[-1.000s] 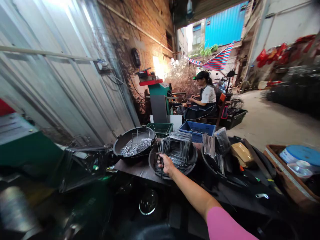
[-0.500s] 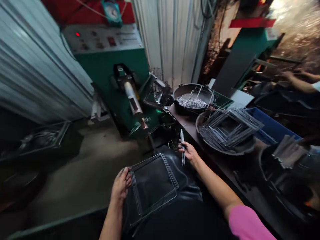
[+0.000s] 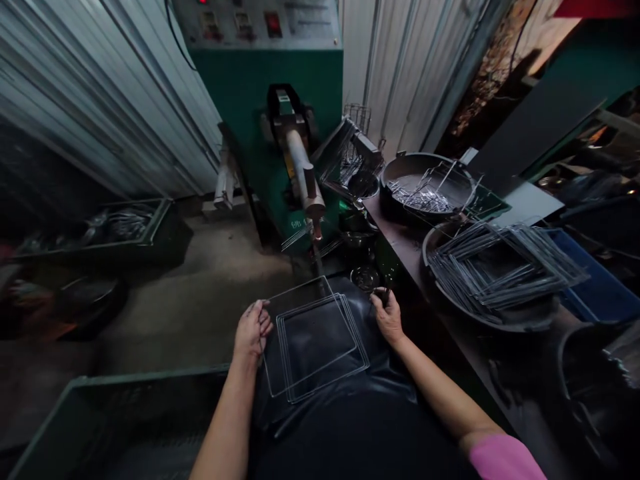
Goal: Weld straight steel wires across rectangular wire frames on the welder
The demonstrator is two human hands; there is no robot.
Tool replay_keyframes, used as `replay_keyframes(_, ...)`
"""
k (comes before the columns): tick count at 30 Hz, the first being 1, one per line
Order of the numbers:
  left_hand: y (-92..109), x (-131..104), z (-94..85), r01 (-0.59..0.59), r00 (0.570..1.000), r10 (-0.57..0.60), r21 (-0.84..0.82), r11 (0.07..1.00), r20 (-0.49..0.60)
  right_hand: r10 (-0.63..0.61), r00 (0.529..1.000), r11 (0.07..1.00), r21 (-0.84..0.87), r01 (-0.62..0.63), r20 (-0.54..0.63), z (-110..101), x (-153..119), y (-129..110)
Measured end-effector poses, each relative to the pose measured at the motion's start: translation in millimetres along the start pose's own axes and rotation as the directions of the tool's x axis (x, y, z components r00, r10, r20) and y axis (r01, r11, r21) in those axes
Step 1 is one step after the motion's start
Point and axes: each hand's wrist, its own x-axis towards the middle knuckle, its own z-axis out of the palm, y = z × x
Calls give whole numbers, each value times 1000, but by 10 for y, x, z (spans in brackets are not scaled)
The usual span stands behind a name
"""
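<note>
Square wire frames (image 3: 327, 393) lie on a dark apron over my lap. My left hand (image 3: 254, 328) pinches the upper left corner of one frame, which is lifted and skewed from the others. On the right, my right hand (image 3: 387, 313) is closed beside a small glassy bowl (image 3: 365, 278); what its fingers hold is dark and too unclear to name. Ahead stands a green machine (image 3: 270, 73) with a metal arm (image 3: 300, 163) ending in a copper-coloured tip (image 3: 317, 230) above the frames.
To the right, a round pan (image 3: 430, 160) holds short wires, and another pan (image 3: 460, 310) holds many square frames. A blue bin (image 3: 600, 280) sits behind it. Green crates (image 3: 165, 220) stand at the left, one at the lower left (image 3: 75, 400).
My left hand has separated one frame from the rest. The bundle of rods no longer shows upright in my right hand. The view has shifted, with the machine now further right and higher.
</note>
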Motion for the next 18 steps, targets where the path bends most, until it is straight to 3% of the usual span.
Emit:
replay_keyframes(3,222,157,0,-56,998,55,-23,998,-32,-17,995,992,-126,30,96,58,-25,197)
replay_keyframes(5,365,251,23,-75,996,73,-28,997,-50,0,984,989,-143,26,176,90,27,195)
replay_keyframes(8,500,343,149,-79,996,78,-20,997,-47,-34,962,993,-101,63,271,133,125,-100)
replay_keyframes(10,517,368,311,-78,997,78,-10,997,-9,-151,906,980,-61,190,395,176,137,-430)
replay_keyframes(11,506,370,411,-75,997,75,-7,997,14,-227,837,957,-44,286,497,207,118,-599)
replay_keyframes(13,461,355,622,-69,996,70,-15,997,55,-298,621,894,-16,447,725,282,38,-886)
replay_keyframes(15,408,319,814,-69,993,72,-35,997,92,-236,427,837,-40,545,873,357,-69,-1059)
replay_keyframes(16,384,295,891,-72,991,76,-45,996,107,-178,365,809,-76,583,914,384,-121,-1102)
replay_keyframes(18,348,245,998,-80,987,87,-58,995,134,-76,302,745,-147,650,950,408,-203,-1125)
